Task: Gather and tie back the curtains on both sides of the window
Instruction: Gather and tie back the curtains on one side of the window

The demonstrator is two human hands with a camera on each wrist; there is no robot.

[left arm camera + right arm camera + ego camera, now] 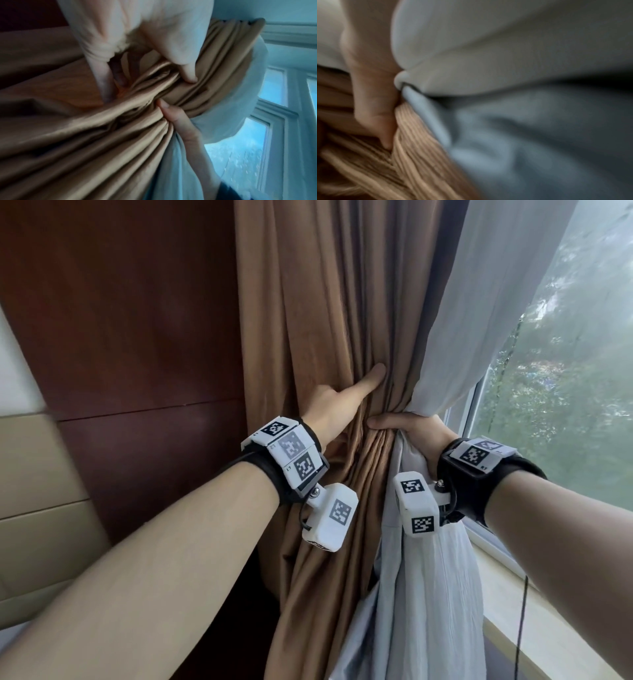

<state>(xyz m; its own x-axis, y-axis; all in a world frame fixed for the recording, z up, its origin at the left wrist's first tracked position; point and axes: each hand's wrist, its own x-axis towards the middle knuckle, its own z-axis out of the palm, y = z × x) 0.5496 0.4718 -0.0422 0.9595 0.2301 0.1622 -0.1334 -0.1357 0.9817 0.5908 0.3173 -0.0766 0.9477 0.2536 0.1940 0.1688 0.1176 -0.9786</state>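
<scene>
A brown curtain point(318, 313) hangs in the middle of the head view, with a pale sheer curtain point(486, 302) beside it on the window side. My right hand point(407, 429) grips both curtains where they are bunched into a tight waist. Its thumb point(175, 116) wraps across the brown pleats point(412, 162), and the sheer cloth point(522, 135) fills the rest of the right wrist view. Just above, my left hand point(346, 397) holds the brown folds. The left thumb point(187, 71) presses into the front and the fingers point(102, 75) reach in behind the cloth.
A dark wood wall panel point(120, 320) and a beige padded panel point(41, 491) stand to the left. The window glass point(565, 405) and its pale sill point(534, 611) lie to the right. A thin black cord point(522, 628) hangs over the sill.
</scene>
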